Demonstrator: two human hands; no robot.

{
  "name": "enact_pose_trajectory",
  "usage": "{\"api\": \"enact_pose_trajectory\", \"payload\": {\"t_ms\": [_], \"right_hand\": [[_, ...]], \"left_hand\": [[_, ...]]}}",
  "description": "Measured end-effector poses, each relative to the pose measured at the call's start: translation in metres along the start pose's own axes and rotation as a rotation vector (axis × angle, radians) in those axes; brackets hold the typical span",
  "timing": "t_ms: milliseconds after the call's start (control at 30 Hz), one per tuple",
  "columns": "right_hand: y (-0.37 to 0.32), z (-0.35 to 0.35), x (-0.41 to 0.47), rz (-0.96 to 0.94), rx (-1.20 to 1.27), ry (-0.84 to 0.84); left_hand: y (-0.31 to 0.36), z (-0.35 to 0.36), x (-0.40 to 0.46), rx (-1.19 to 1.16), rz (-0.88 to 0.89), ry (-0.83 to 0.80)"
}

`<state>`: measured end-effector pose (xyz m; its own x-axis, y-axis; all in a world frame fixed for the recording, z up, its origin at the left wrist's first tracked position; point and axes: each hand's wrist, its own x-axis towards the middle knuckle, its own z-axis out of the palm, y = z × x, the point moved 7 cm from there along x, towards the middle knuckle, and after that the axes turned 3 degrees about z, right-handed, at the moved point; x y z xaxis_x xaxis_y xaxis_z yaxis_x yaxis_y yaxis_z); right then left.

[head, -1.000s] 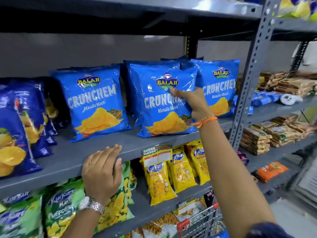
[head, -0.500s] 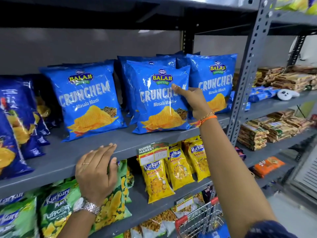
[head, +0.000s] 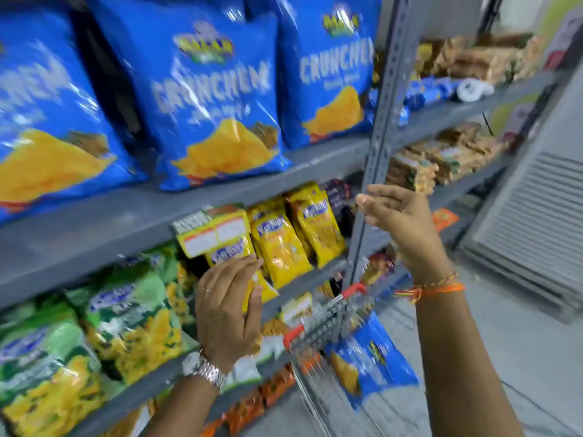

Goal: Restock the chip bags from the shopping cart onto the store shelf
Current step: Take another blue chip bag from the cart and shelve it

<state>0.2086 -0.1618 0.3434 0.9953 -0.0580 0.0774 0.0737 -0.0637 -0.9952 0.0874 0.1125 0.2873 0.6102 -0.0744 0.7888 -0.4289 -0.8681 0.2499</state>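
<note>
Three blue Crunchem chip bags stand upright on the grey shelf (head: 94, 228): one at the left (head: 41, 127), one in the middle (head: 217, 99), one at the right (head: 328, 74). Below, the wire shopping cart (head: 328, 316) with red corners holds another blue chip bag (head: 375, 357). My right hand (head: 397, 219) hovers in the air in front of the shelf post, fingers loosely apart, holding nothing. My left hand (head: 227, 304) is lower, in front of the yellow snack packs, fingers spread and empty. The frame is blurred by motion.
Yellow snack packs (head: 284, 244) and green ones (head: 132, 316) fill the shelf below. A perforated grey upright post (head: 378, 121) divides the shelving. Brown packets (head: 448, 159) lie on the right shelves. A louvred white panel (head: 530, 241) stands at the right above grey floor.
My right hand has let go of the middle blue bag and dropped down to the right. My left hand has left the shelf edge. The view has swung downwards towards the cart.
</note>
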Motion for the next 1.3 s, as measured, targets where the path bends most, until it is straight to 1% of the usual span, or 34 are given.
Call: {"api": "enact_pose_trajectory", "payload": {"t_ms": [100, 167, 233, 333, 467, 533, 567, 633, 700, 800, 833, 900, 967, 1133, 1300], "right_hand": [[0.104, -0.039, -0.020, 0.164, -0.012, 0.092], [0.184, -0.061, -0.045, 0.323, -0.001, 0.170], [0.262, -0.076, -0.077, 0.495, 0.002, 0.261], [0.367, -0.095, -0.125, 0.674, -0.030, 0.400], [0.483, -0.081, -0.165, 0.966, 0.078, 0.414], [0.522, -0.065, -0.173, 1.104, 0.175, 0.343], [0.539, -0.058, -0.174, 1.133, 0.207, 0.318], [0.559, -0.051, -0.166, 1.100, 0.245, 0.348], [0.584, -0.051, -0.159, 1.035, 0.219, 0.419], [0.634, -0.048, -0.158, 0.953, 0.227, 0.490], [0.638, -0.047, -0.157, 0.907, 0.230, 0.504], [0.631, -0.047, -0.151, 0.796, 0.218, 0.526], [0.617, -0.048, -0.141, 0.721, 0.269, 0.561], [0.614, -0.049, -0.129, 0.698, 0.341, 0.635], [0.590, -0.049, -0.122, 0.673, 0.312, 0.606]], "left_hand": [[0.006, 0.071, -0.050, -0.054, -0.045, -0.255], [0.012, 0.113, -0.094, -0.096, -0.073, -0.411], [0.016, 0.143, -0.133, -0.131, -0.108, -0.525], [0.023, 0.185, -0.193, -0.183, -0.110, -0.669], [0.022, 0.226, -0.247, -0.258, -0.134, -0.810], [0.018, 0.237, -0.257, -0.258, -0.143, -0.820], [0.017, 0.242, -0.259, -0.258, -0.144, -0.823], [0.014, 0.250, -0.264, -0.263, -0.137, -0.821], [0.013, 0.253, -0.267, -0.259, -0.121, -0.801], [0.013, 0.254, -0.266, -0.271, -0.101, -0.746], [0.013, 0.255, -0.266, -0.275, -0.095, -0.729], [0.013, 0.254, -0.267, -0.288, -0.089, -0.703], [0.014, 0.255, -0.269, -0.290, -0.081, -0.688], [0.016, 0.256, -0.267, -0.273, -0.055, -0.660], [0.016, 0.255, -0.266, -0.245, -0.042, -0.709]]}}
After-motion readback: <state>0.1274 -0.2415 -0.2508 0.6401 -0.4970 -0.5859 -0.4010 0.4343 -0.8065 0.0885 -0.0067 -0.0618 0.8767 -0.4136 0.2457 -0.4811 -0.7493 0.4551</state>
